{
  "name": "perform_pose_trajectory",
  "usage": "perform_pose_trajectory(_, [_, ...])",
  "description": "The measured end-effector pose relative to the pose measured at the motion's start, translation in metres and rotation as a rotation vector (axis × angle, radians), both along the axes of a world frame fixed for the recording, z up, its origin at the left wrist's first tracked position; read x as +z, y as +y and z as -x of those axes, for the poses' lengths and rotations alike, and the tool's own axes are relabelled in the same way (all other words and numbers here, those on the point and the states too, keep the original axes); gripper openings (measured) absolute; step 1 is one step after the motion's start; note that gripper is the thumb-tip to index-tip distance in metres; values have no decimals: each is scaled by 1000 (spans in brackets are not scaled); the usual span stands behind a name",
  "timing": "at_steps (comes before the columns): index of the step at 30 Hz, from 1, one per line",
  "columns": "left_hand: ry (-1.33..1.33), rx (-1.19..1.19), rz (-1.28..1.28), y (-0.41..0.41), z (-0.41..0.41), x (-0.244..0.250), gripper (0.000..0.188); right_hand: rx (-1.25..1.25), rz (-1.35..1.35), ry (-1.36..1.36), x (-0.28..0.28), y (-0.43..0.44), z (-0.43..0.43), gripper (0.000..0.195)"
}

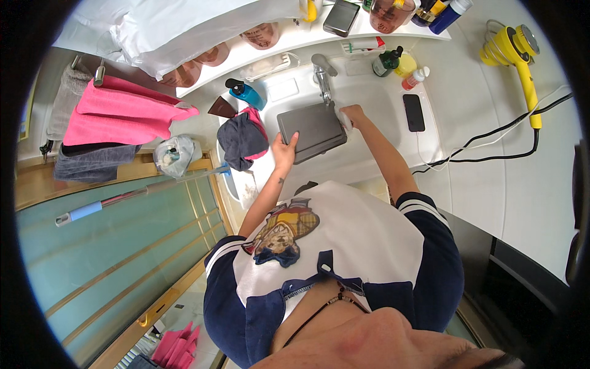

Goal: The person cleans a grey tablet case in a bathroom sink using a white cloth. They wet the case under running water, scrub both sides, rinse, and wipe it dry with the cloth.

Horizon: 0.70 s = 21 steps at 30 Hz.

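A dark grey, flat rectangular case or tray [313, 129] is held tilted over the white washbasin [382, 115], its top corner right below the metal faucet [324, 83]. My left hand [284, 150] grips its lower left edge, thumb on the upper face. At its right side my right hand [352, 115] is closed on a whitish, partly see-through thing [343, 121], too blurred to name, which touches or nearly touches the case's edge. Whether water runs from the faucet cannot be told.
Left on the basin rim lie grey and pink cloths [242, 140] beside a blue pump bottle [246, 94]. At right are a phone [413, 113] on a cable, a green bottle [386, 62] and a red-and-white bottle [415, 78]. A yellow hair dryer [523, 69] hangs on the wall.
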<state>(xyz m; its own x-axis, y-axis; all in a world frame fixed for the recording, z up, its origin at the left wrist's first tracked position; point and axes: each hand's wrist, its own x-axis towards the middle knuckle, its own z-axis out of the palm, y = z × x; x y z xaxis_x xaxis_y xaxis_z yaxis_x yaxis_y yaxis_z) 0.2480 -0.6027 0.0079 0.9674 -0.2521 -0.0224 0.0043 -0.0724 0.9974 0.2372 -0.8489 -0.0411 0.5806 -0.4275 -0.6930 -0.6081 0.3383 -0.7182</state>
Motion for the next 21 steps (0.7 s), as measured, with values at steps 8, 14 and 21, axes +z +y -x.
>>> perform_pose_trajectory(8, [20,45,8,-4,0,-2,19,42,-11,150,-41,2,30,29])
perform_pose_trajectory(14, [24,71,58,-14,0,-7,20,-27,-67,238,-38,13,41,20])
perform_pose_trajectory(21, [37,92,1,-31,4,-26,19,-135,-513,110,-37,35,41,26])
